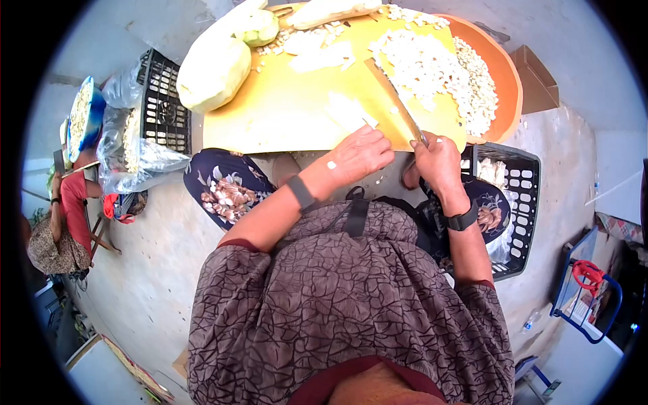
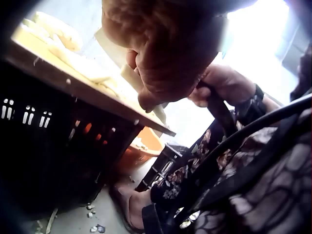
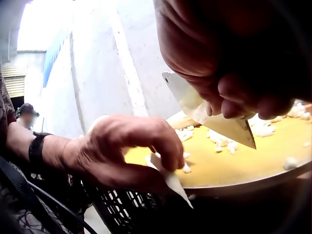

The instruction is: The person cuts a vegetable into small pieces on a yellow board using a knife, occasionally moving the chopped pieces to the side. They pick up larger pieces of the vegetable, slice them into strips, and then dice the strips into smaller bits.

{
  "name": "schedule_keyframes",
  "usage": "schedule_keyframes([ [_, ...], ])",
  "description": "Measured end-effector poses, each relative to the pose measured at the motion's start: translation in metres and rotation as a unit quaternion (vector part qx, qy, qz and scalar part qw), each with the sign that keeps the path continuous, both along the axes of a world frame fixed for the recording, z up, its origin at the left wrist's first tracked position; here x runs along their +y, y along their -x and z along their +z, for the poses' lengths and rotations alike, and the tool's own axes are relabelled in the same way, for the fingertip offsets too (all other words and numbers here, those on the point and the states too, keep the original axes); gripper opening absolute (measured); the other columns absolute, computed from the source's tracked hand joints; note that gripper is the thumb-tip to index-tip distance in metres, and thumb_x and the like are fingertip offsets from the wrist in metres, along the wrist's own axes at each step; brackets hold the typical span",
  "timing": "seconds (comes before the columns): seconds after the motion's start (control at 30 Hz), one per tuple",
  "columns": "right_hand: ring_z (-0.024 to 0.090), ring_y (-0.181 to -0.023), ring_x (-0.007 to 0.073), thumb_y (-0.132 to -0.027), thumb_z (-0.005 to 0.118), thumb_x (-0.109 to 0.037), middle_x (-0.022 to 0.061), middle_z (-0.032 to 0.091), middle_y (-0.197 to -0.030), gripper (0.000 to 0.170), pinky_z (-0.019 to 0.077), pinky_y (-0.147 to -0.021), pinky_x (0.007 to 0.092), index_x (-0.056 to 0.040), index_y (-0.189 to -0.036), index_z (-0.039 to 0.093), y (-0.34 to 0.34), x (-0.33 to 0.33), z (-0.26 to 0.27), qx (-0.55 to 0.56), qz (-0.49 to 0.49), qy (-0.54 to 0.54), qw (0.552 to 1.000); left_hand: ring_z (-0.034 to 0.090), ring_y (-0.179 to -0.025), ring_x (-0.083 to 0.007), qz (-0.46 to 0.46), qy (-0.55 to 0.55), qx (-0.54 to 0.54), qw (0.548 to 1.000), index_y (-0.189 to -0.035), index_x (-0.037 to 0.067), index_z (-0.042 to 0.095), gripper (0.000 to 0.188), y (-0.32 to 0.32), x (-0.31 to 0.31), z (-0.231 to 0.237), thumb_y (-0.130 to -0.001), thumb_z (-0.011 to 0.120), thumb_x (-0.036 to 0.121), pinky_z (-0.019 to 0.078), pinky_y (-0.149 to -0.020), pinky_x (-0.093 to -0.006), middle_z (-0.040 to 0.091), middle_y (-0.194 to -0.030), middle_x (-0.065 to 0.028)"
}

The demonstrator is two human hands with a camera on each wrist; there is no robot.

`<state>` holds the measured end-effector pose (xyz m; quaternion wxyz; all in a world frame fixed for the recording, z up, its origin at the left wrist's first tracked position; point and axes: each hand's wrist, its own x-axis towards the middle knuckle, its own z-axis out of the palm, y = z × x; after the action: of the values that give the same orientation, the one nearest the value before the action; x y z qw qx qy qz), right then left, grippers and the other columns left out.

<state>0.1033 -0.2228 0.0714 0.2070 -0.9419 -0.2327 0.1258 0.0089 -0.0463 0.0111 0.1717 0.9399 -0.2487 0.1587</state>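
A large knife (image 1: pixel 397 101) is gripped by its handle in my right hand (image 1: pixel 440 162), its broad blade angled over the yellow board (image 1: pixel 270 131). My left hand (image 1: pixel 358 156) is at the board's near edge, thumb and fingers pinching a flat pale vegetable slice (image 3: pixel 170 183), which hangs down past the fingertips in the right wrist view. More pale slices lie on the board just beyond that hand. Diced white pieces (image 1: pixel 418 64) are heaped at the board's far right. Big peeled pale vegetables (image 1: pixel 216 71) lie along its left and far side.
An orange basin (image 1: pixel 509 81) with diced pieces stands beyond the board's right edge. Black crates (image 1: pixel 526 209) stand to the right and left (image 1: pixel 165 108). Another person (image 1: pixel 64 229) sits far left near a blue basin (image 1: pixel 88 121). A bottle (image 1: pixel 532 319) lies on the floor.
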Motion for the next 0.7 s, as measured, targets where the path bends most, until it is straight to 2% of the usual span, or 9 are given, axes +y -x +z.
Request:
schedule_keyframes([
  [0.07,0.069,-0.080,0.0394,-0.087,0.068,-0.022,0.0212,0.069,-0.078,0.023,0.0549,-0.075,0.0466,-0.0097,-0.106,0.073,0.004,-0.008,-0.004,-0.041,0.003,-0.016,0.999,0.059,-0.092,-0.0235,0.018,0.025,-0.025,0.999,-0.090,0.007,0.061,0.016,0.007,0.016,0.014,-0.074,0.064,0.008,0.0465,-0.083,-0.0362,0.061,-0.094,-0.0056],
  [0.2,0.069,-0.075,0.0381,-0.087,0.068,-0.021,0.0178,0.069,-0.074,0.017,0.0551,-0.071,0.0471,-0.0098,-0.101,0.070,0.009,-0.009,-0.005,-0.073,0.014,-0.034,0.997,0.061,-0.095,-0.0256,0.104,0.027,-0.015,0.994,-0.094,0.006,0.062,0.016,0.013,0.058,0.018,-0.079,0.064,0.004,0.0471,-0.085,-0.0378,0.063,-0.099,-0.0071],
  [0.3,0.069,-0.072,0.0380,-0.086,0.068,-0.018,0.0167,0.068,-0.072,0.013,0.0548,-0.068,0.0473,-0.0093,-0.096,0.066,0.011,-0.007,-0.004,-0.089,0.040,-0.018,0.995,0.060,-0.098,-0.0251,0.133,0.049,-0.046,0.989,-0.093,0.007,0.062,0.015,0.003,0.068,0.020,-0.079,0.062,0.003,0.0463,-0.087,-0.0375,0.064,-0.100,-0.0063],
  [0.43,0.068,-0.069,0.0380,-0.082,0.068,-0.013,0.0166,0.067,-0.069,0.014,0.0546,-0.066,0.0471,-0.0089,-0.095,0.064,0.012,-0.006,-0.010,-0.101,0.065,-0.030,0.992,0.060,-0.103,-0.0282,0.109,0.050,0.018,0.993,-0.103,0.006,0.065,0.025,-0.009,0.073,0.012,-0.079,0.068,0.014,0.0441,-0.094,-0.0406,0.064,-0.103,-0.0084],
  [0.47,0.068,-0.069,0.0380,-0.081,0.068,-0.012,0.0166,0.067,-0.069,0.016,0.0546,-0.065,0.0471,-0.0090,-0.096,0.064,0.012,-0.007,-0.011,-0.101,0.068,-0.038,0.992,0.059,-0.105,-0.0292,0.114,0.032,0.096,0.988,-0.111,0.006,0.065,0.036,-0.009,0.073,0.013,-0.079,0.071,0.021,0.0413,-0.099,-0.0423,0.065,-0.108,-0.0091],
  [0.7,0.069,-0.071,0.0375,-0.078,0.068,-0.010,0.0171,0.068,-0.071,0.023,0.0550,-0.067,0.0468,-0.0089,-0.101,0.066,0.011,-0.009,-0.020,-0.079,0.064,-0.025,0.994,0.057,-0.111,-0.0279,0.081,0.002,0.109,0.991,-0.124,0.010,0.064,0.048,-0.013,0.075,0.005,-0.080,0.072,0.027,0.0360,-0.105,-0.0446,0.063,-0.110,-0.0098],
])
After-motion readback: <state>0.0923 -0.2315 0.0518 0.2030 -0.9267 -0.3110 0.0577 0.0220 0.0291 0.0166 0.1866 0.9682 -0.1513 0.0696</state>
